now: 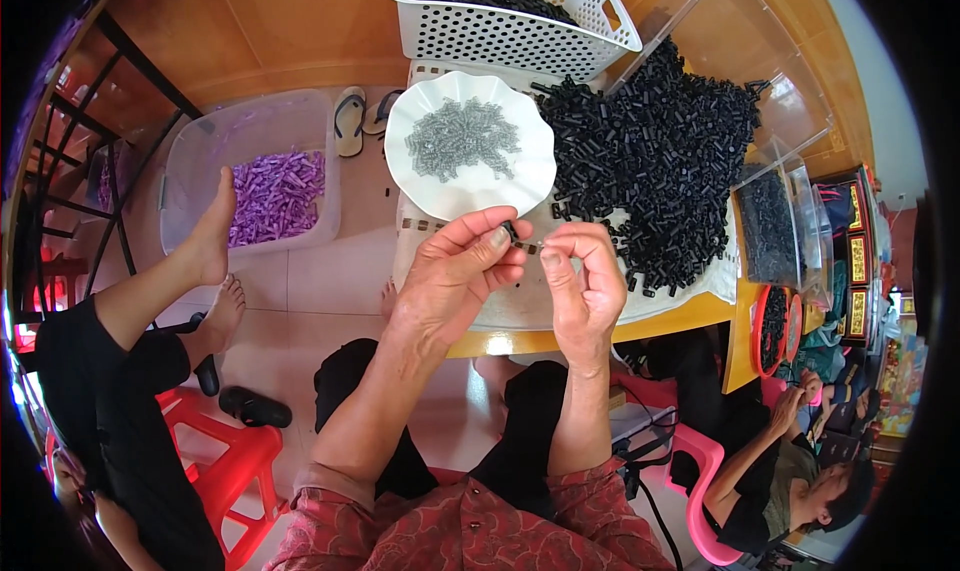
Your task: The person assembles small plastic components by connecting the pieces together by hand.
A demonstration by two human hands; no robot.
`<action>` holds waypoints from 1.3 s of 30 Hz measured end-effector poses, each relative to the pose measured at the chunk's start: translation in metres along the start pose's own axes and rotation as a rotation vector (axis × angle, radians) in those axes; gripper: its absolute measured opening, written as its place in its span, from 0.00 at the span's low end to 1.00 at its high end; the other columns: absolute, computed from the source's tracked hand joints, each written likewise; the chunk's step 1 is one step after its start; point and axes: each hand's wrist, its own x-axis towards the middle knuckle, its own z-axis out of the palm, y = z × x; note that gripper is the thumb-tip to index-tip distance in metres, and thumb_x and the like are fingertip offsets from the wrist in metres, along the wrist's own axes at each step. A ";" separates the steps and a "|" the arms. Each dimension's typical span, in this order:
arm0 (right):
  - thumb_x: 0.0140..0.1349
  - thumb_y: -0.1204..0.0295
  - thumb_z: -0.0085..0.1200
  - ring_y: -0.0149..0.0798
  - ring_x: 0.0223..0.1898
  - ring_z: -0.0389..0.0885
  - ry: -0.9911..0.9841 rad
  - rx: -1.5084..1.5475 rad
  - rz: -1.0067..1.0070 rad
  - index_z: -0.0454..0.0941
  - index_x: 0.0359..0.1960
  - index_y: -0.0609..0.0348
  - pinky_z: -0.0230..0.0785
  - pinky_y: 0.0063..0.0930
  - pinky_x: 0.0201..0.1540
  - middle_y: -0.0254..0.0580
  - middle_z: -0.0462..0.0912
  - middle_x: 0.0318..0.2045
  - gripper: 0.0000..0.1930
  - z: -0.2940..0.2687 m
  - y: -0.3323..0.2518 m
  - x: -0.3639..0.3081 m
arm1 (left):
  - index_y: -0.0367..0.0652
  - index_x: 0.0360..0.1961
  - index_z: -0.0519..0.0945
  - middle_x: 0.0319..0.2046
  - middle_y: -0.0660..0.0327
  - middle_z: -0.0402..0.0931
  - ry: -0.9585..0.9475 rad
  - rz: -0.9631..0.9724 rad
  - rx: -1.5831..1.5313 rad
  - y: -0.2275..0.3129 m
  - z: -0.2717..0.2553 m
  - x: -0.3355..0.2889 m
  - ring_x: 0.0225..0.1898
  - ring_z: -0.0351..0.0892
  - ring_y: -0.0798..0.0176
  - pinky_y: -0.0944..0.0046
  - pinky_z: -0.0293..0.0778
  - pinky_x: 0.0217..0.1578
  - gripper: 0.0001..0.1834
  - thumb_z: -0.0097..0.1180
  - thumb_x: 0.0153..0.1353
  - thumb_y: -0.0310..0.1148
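My left hand (452,269) is closed around a small black cylindrical piece (511,230), pinched between thumb and fingers over the table's near edge. Just to its right, my right hand (585,286) pinches a tiny pale piece (541,244), too small to make out, its end pointing toward the black one. Beyond both hands stands a white wavy-rimmed plate (403,179) with a pile of small clear pieces (465,136) in it. A large heap of black cylindrical pieces (650,151) spreads over the cloth (520,311) to the right.
At the back, a white perforated basket (500,36) holds more black pieces. A clear bin (335,171) with purple pieces sits on the floor at left. Two people are nearby: one with bare legs (150,301) at left, another (790,491) at right. A red stool (230,471) stands lower left.
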 end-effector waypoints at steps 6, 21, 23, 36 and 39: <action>0.59 0.78 0.58 0.37 0.36 0.76 -0.020 -0.059 -0.101 0.77 0.32 0.64 0.69 0.27 0.40 0.43 0.76 0.33 0.03 0.005 -0.002 -0.001 | 0.39 0.53 0.76 0.45 0.56 0.79 -0.010 -0.051 -0.082 -0.009 -0.001 0.001 0.39 0.79 0.67 0.66 0.77 0.41 0.15 0.53 0.65 0.25; 0.57 0.78 0.60 0.39 0.35 0.77 0.007 -0.167 -0.128 0.77 0.31 0.62 0.69 0.29 0.40 0.42 0.78 0.32 0.04 0.000 0.002 -0.002 | 0.40 0.54 0.75 0.47 0.55 0.78 -0.039 -0.059 -0.140 -0.022 0.001 0.002 0.44 0.77 0.66 0.64 0.74 0.48 0.15 0.52 0.66 0.24; 0.56 0.78 0.61 0.39 0.35 0.77 0.011 -0.165 -0.114 0.77 0.31 0.62 0.69 0.29 0.40 0.42 0.78 0.32 0.04 0.000 0.001 -0.002 | 0.39 0.53 0.75 0.47 0.55 0.78 -0.027 -0.050 -0.139 -0.025 0.000 0.002 0.45 0.77 0.65 0.63 0.74 0.49 0.15 0.51 0.66 0.23; 0.51 0.79 0.66 0.29 0.28 0.75 0.080 0.061 -0.026 0.76 0.28 0.63 0.70 0.22 0.32 0.40 0.76 0.30 0.09 -0.002 0.000 0.000 | 0.39 0.52 0.76 0.47 0.55 0.78 -0.109 0.036 -0.051 -0.027 0.010 0.002 0.51 0.76 0.58 0.54 0.71 0.55 0.14 0.50 0.67 0.27; 0.53 0.78 0.65 0.29 0.27 0.75 0.070 0.065 0.003 0.76 0.29 0.63 0.70 0.21 0.31 0.38 0.76 0.29 0.08 -0.003 0.003 -0.002 | 0.38 0.52 0.77 0.46 0.55 0.78 -0.061 0.050 -0.030 -0.030 0.007 0.004 0.48 0.77 0.59 0.54 0.72 0.53 0.13 0.50 0.67 0.27</action>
